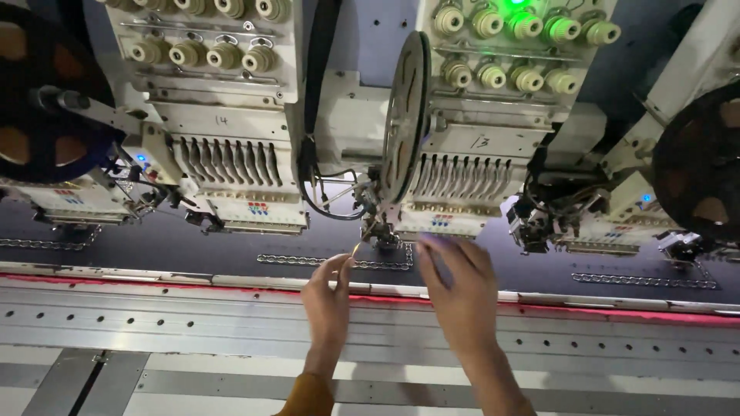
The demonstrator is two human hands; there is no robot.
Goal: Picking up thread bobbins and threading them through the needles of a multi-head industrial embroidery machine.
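My left hand [327, 296] pinches a thin pale stick-like tool [357, 246] whose tip points up toward the needle area [379, 228] of the middle embroidery head [462, 166]. My right hand [460, 289] is raised beside it with fingers spread, holding nothing, its fingertips just below that head's needle case. Dark fabric [231, 246] with a stitched chain-like pattern [308, 260] lies stretched under the heads. A dark sequin reel [406, 115] stands on edge in front of the middle head.
A second embroidery head [231, 154] is to the left, another with a large dark reel [697, 166] at the right, and one more reel [42, 92] at the far left. A metal table rail [193, 323] with a red strip runs across the front.
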